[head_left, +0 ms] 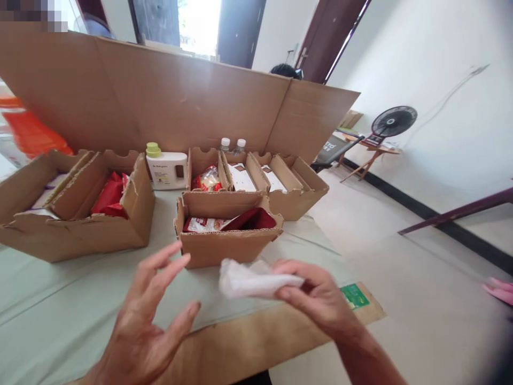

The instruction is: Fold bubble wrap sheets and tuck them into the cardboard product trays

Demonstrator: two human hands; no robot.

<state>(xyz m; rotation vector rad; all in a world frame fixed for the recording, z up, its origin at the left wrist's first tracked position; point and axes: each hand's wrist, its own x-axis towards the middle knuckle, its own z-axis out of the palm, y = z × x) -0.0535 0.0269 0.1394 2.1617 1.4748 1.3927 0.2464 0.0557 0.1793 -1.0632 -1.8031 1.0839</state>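
Observation:
My right hand (318,297) pinches a crumpled white tissue (252,279) between thumb and fingers, just in front of a small cardboard box (228,243). That box holds a dark red packet (250,219) and a red-and-white snack packet (202,223). My left hand (150,321) hovers open beside the tissue, palm turned inward, fingers spread, holding nothing. Both hands are above a table covered in pale green cloth (52,315).
A large cardboard box (76,235) with a red bag sits at left. Behind stand a white bottle with a green cap (166,167), a divided box (296,195) and two small bottles (232,144). A tall cardboard screen (160,96) backs the table. A fan (393,122) stands at right.

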